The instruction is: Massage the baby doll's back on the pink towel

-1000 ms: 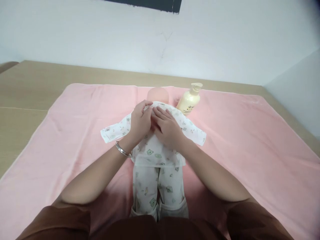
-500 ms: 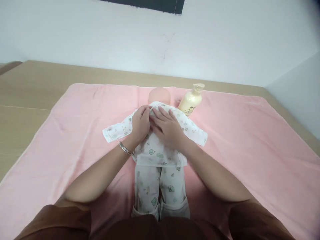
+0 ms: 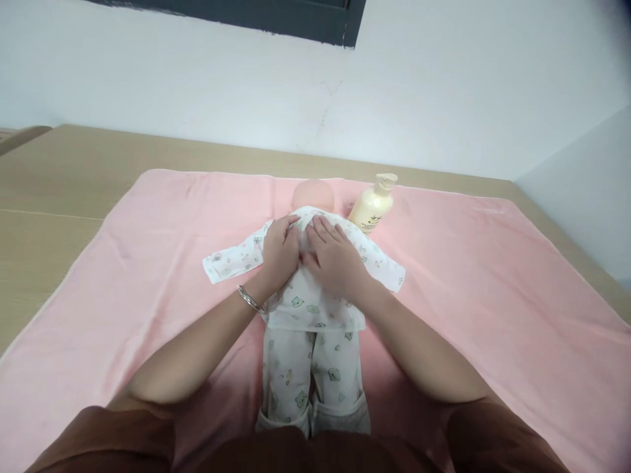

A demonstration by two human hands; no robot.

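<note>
A baby doll [image 3: 305,302] lies stretched out in a white printed shirt and matching trousers, its bald head [image 3: 313,193] pointing away from me and its sleeves spread sideways. Both my hands rest on the upper part of the shirt, side by side. My left hand [image 3: 282,251] lies on the left half, fingers extended toward the collar. On the right half, my right hand [image 3: 339,257] is laid flat with its fingers stretched out and the thumb toward the middle. Neither hand holds anything. The cloth under my palms is hidden.
A pale yellow pump bottle [image 3: 371,209] lies tilted beside the doll's right-hand shoulder. Under everything spreads a pink blanket [image 3: 473,289] on a wooden table [image 3: 44,177]. A white wall [image 3: 221,92] with a dark frame [image 3: 296,20] stands behind.
My left hand has opened slightly from bent fingers to straighter ones. Both hands have drawn a little apart over the shirt. The view has tilted up slightly.
</note>
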